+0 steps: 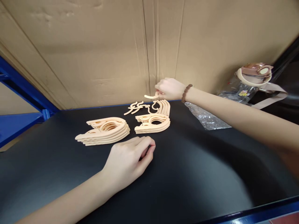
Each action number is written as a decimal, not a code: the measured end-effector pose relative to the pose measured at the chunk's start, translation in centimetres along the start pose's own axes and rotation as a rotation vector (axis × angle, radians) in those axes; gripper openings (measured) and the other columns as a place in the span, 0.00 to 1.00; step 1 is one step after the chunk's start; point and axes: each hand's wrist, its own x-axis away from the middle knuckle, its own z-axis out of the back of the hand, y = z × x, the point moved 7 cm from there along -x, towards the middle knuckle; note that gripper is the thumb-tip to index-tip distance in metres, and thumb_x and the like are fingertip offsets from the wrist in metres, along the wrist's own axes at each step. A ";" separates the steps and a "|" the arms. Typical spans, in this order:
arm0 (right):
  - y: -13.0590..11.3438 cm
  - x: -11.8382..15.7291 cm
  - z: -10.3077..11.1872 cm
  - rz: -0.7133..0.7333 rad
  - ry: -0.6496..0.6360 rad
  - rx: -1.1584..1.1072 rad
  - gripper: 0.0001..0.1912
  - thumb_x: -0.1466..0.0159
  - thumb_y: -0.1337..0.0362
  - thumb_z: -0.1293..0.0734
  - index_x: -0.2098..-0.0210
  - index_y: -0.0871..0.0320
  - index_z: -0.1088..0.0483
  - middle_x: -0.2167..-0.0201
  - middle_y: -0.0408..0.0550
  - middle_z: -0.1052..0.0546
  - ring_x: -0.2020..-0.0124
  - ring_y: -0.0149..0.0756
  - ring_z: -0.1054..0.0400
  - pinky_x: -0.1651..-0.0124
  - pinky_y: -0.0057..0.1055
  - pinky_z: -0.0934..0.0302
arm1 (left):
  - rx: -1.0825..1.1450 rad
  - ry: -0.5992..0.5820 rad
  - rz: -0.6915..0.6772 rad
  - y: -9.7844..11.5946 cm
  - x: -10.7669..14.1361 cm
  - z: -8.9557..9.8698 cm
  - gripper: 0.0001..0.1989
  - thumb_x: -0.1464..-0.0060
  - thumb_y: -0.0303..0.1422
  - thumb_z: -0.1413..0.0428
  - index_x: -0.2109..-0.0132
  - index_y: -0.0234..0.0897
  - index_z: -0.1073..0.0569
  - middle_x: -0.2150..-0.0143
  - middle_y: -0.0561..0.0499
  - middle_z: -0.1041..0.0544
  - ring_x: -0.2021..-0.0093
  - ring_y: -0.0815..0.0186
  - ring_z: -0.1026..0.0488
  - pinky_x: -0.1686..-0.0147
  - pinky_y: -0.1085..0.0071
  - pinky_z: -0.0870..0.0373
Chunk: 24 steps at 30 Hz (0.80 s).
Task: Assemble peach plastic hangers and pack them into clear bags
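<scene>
My right hand (170, 88), reaching to the back of the table, pinches a small cream curved hook (150, 96), which is raised above the other parts. More loose cream hooks (135, 107) lie just below and left of it. Beside them several cream curved arms (164, 107) lie close together. Nearer to me are two stacks of folded cream plastic hangers, a taller left stack (112, 132) and a smaller right stack (154, 124). My left hand (130, 155) rests on the table in front of the stacks, its fingers curled and thumb against forefinger, with nothing visible in it.
The black tabletop (182, 186) has a blue edge. Crumpled clear plastic (207, 116) lies under my right forearm. A clear bottle with a brown lid (254, 70) and a strap stands at the back right. Cardboard (105, 46) rises behind, and a blue metal frame (25, 90) stands at left.
</scene>
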 end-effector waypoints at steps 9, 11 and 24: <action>-7.5 10.6 4.5 0.052 -0.100 -0.439 0.04 0.43 0.68 0.35 0.74 0.54 0.32 0.74 0.43 0.25 0.73 0.35 0.34 0.68 0.33 0.43 | -0.095 0.172 -0.022 0.6 -0.7 3.1 0.20 0.36 0.31 0.48 0.40 0.36 0.42 0.42 0.40 0.34 0.42 0.55 0.37 0.45 0.59 0.40; -9.5 12.6 4.7 0.074 -0.117 -0.437 0.06 0.43 0.69 0.35 0.75 0.54 0.34 0.74 0.43 0.26 0.72 0.35 0.35 0.67 0.34 0.43 | -0.112 0.130 -0.032 0.7 -1.0 3.2 0.14 0.35 0.33 0.50 0.44 0.37 0.37 0.46 0.44 0.30 0.46 0.55 0.35 0.48 0.59 0.39; -11.6 15.5 2.9 0.133 0.025 -0.300 0.11 0.32 0.69 0.40 0.67 0.61 0.27 0.74 0.44 0.30 0.70 0.36 0.39 0.62 0.34 0.46 | -0.370 -0.598 0.242 -14.8 -9.9 -0.3 0.19 0.38 0.38 0.54 0.48 0.36 0.26 0.47 0.42 0.26 0.45 0.53 0.34 0.49 0.61 0.36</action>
